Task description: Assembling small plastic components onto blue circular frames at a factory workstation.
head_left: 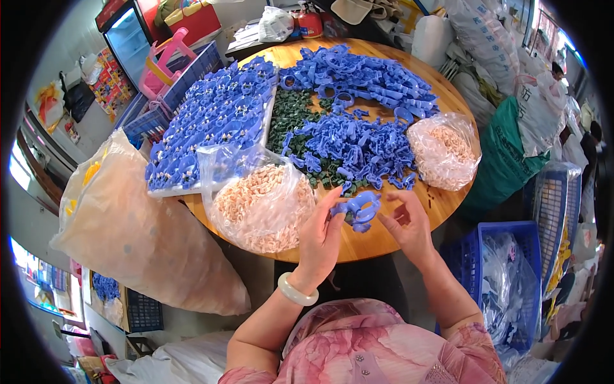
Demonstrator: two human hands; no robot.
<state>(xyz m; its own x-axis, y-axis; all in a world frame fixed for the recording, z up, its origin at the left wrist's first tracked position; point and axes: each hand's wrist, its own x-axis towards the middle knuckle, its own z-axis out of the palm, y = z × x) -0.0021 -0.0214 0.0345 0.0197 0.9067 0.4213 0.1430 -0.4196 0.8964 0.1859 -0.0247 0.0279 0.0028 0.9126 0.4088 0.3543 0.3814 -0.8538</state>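
My left hand (320, 240) grips a blue plastic piece with a ring-shaped opening (366, 206) between thumb and fingers, above the near edge of the table. Just right of that piece is my right hand (412, 229), its fingers curved and apart, thumb close to the piece. I see nothing held in it. Beyond both hands lies a heap of small blue plastic parts (358, 144), with dark green bits (288, 118) beside it. Larger blue pieces (371, 80) are piled at the back. A clear bag of small pale parts (262, 205) sits by my left hand.
Another clear bag of pale parts (444, 150) rests at the table's right. A white board (272, 105) carries rows of blue assembled pieces (214, 118) on the left. A large pale sack (144, 224) leans by the table's left edge. A blue crate (480, 256) stands at lower right.
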